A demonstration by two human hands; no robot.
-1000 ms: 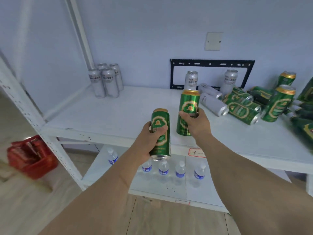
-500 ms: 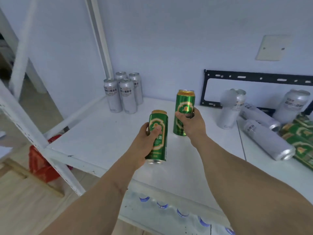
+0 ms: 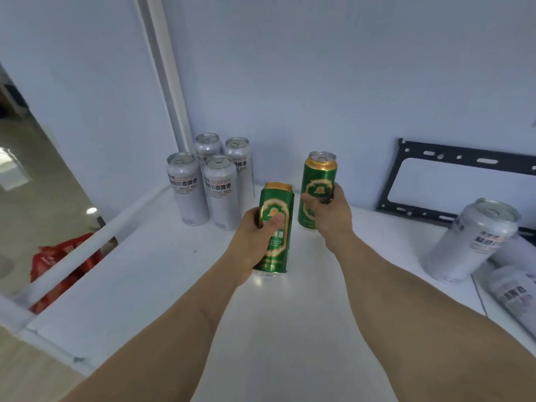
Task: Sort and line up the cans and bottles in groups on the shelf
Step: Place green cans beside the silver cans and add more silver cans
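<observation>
My left hand (image 3: 255,242) grips a tall green can (image 3: 277,227) with a gold rim, upright, its base at or just above the white shelf (image 3: 162,271). My right hand (image 3: 330,216) holds a second green can (image 3: 317,184) upright, a little further back and to the right. Several silver cans (image 3: 208,181) stand grouped in the back left corner, just left of both green cans. One more silver can (image 3: 475,242) stands at the right, and another silver can (image 3: 513,294) lies on its side near it.
A black metal bracket (image 3: 452,187) leans on the back wall at the right. A white upright post (image 3: 162,71) rises in the corner behind the silver group. A red basket (image 3: 63,256) sits on the floor below left of the shelf edge.
Both hands have carried the green cans leftward and further back toward the silver group in the corner. The view has swung left and closer; the pile of green cans at the right has left the frame.
</observation>
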